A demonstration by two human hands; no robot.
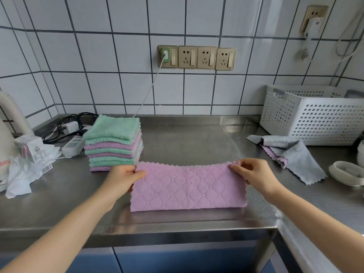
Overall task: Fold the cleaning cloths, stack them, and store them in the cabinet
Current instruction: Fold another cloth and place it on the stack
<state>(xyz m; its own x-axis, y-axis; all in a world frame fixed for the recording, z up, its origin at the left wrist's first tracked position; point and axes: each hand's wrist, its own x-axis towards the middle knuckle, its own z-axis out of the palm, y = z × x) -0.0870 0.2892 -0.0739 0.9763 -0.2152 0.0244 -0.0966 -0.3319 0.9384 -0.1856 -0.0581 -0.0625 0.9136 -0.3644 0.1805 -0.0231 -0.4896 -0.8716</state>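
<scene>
A pink quilted cloth (187, 188), folded in half into a long rectangle, lies on the steel counter (187, 140) in front of me. My left hand (124, 179) pinches its far left corner. My right hand (256, 174) pinches its far right corner. To the left behind it stands a stack of folded cloths (113, 143), green and pink, with a green one on top. A loose grey cloth (289, 154) with a pink underside lies crumpled at the right.
A white perforated basket (315, 117) stands at the back right. A power strip (73, 144), chargers and cables lie at the back left, with paper packets (33, 152) and a plastic bag beside them. A white dish (346, 173) sits far right. Blue cabinet fronts (177, 259) are below the counter.
</scene>
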